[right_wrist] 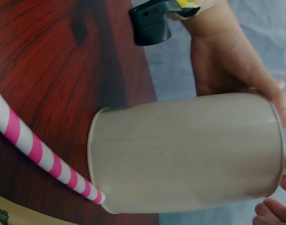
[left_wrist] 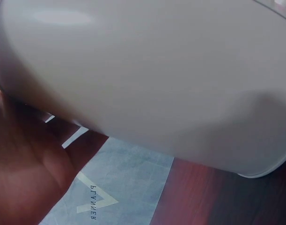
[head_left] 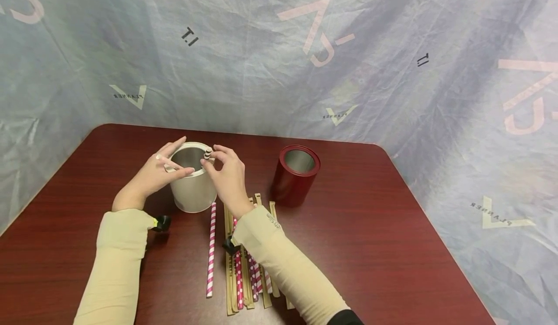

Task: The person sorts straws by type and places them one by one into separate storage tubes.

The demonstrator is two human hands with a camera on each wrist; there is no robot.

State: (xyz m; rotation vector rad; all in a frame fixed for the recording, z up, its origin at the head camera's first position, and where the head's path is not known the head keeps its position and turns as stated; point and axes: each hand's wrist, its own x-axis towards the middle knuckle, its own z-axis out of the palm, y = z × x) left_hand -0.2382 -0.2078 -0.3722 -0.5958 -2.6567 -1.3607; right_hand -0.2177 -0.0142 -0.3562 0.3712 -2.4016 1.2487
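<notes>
A white can [head_left: 193, 193] stands at the left of the table, its open mouth facing up. At its left rim rests my left hand [head_left: 150, 172], thumb across the front edge and other fingers stretched toward the back. My right hand [head_left: 229, 175] pinches the end of a black-and-white striped straw [head_left: 208, 154] at the can's right rim; the rest of that straw is hidden. In the right wrist view, my left hand [right_wrist: 231, 61] shows behind the can [right_wrist: 189, 150], fingertips at its rim. The can [left_wrist: 147, 70] fills most of the left wrist view, beside my left palm [left_wrist: 30, 164].
A pink-and-white striped straw [head_left: 211, 250] lies just in front of the can. Under my right forearm is a pile of paper-wrapped straws [head_left: 229, 267] and dotted straws [head_left: 239, 281]. A dark red can [head_left: 292, 184] stands to the right. Printed cloth [head_left: 244, 73] hangs behind the table.
</notes>
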